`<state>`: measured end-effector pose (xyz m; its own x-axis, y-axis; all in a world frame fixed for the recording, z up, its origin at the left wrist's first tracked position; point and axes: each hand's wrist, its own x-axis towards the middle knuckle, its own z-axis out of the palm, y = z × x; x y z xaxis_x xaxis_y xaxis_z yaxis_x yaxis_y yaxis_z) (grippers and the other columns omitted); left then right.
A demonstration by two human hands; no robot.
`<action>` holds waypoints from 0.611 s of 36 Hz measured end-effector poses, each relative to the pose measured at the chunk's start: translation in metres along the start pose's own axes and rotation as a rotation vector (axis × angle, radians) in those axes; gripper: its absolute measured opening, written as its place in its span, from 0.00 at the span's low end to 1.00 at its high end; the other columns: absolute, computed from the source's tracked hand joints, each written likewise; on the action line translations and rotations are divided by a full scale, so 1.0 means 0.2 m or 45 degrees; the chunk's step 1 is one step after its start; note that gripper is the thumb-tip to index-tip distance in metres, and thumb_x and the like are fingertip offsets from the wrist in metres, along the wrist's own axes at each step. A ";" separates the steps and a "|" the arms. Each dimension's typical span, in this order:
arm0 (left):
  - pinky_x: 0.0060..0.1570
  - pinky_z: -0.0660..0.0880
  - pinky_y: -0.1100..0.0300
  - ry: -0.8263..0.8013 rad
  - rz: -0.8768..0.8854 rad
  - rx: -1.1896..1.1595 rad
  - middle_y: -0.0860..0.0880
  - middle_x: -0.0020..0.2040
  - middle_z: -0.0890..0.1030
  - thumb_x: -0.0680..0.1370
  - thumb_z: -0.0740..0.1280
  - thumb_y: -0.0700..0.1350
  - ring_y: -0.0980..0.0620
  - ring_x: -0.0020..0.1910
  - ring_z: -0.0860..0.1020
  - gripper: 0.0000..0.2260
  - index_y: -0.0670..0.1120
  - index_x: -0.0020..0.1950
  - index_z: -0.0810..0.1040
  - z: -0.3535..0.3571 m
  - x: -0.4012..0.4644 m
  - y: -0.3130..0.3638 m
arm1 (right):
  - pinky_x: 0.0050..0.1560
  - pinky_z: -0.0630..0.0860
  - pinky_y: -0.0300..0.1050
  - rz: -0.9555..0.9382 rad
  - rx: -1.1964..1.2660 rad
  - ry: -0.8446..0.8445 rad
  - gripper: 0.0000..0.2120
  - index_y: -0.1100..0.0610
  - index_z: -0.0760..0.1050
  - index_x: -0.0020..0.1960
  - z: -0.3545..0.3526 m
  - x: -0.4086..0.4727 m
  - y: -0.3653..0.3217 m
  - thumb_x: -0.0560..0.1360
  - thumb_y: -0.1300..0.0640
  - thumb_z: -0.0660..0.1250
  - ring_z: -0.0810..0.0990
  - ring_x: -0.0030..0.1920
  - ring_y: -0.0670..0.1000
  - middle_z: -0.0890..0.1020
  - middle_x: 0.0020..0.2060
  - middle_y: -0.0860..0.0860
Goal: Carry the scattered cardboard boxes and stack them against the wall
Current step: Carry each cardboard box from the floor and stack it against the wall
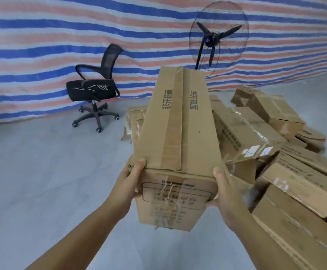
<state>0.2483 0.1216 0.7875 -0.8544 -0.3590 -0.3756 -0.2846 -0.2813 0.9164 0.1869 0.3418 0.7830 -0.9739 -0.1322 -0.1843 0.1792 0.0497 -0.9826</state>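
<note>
A long cardboard box (178,133) is held up in the air in front of the person, its far end pointing toward the striped tarp wall (41,45) and its taped top seam facing up. The left hand (128,184) grips the near left corner, thumb curled over the top edge. The right hand (224,193) grips the near right corner, thumb up along the edge, fingers hidden behind the box. To the right, more boxes (275,152) lie in a jumbled pile on the grey floor (32,182). An office chair (94,88) and a standing fan (218,38) stand near the wall.
</note>
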 end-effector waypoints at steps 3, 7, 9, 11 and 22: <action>0.55 0.76 0.45 0.129 0.003 -0.077 0.65 0.46 0.81 0.77 0.63 0.58 0.68 0.46 0.78 0.13 0.57 0.59 0.75 -0.19 -0.12 -0.04 | 0.60 0.75 0.62 0.021 -0.078 -0.150 0.21 0.38 0.63 0.72 0.16 -0.07 0.01 0.79 0.41 0.55 0.76 0.60 0.42 0.76 0.64 0.40; 0.56 0.76 0.44 0.317 0.008 -0.183 0.62 0.52 0.80 0.76 0.64 0.58 0.64 0.51 0.78 0.15 0.56 0.61 0.75 -0.51 -0.35 -0.09 | 0.59 0.77 0.59 -0.007 -0.179 -0.353 0.17 0.36 0.67 0.68 0.45 -0.20 0.02 0.79 0.42 0.55 0.78 0.57 0.40 0.79 0.56 0.36; 0.56 0.76 0.44 0.427 0.010 -0.204 0.59 0.54 0.79 0.77 0.63 0.58 0.60 0.52 0.78 0.17 0.54 0.63 0.74 -0.69 -0.49 -0.12 | 0.58 0.77 0.58 -0.016 -0.230 -0.464 0.15 0.33 0.69 0.64 0.62 -0.31 0.03 0.79 0.41 0.54 0.77 0.59 0.43 0.79 0.57 0.36; 0.56 0.76 0.44 0.524 0.020 -0.226 0.61 0.46 0.81 0.77 0.63 0.58 0.63 0.46 0.79 0.17 0.53 0.63 0.75 -0.88 -0.65 -0.15 | 0.62 0.74 0.60 -0.026 -0.245 -0.581 0.16 0.33 0.68 0.66 0.80 -0.43 0.06 0.80 0.41 0.54 0.75 0.63 0.45 0.78 0.60 0.37; 0.56 0.76 0.42 1.103 0.068 -0.425 0.62 0.42 0.81 0.77 0.65 0.57 0.64 0.41 0.79 0.07 0.55 0.50 0.76 -1.74 -1.58 -0.39 | 0.53 0.79 0.58 -0.037 -0.309 -1.211 0.14 0.31 0.68 0.63 1.68 -1.23 0.24 0.81 0.43 0.51 0.79 0.56 0.41 0.80 0.54 0.35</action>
<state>0.6917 -0.0528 0.7875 -0.2017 -0.8803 -0.4293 0.0005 -0.4384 0.8988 0.4817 0.0437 0.7735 -0.4400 -0.8736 -0.2077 0.0198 0.2218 -0.9749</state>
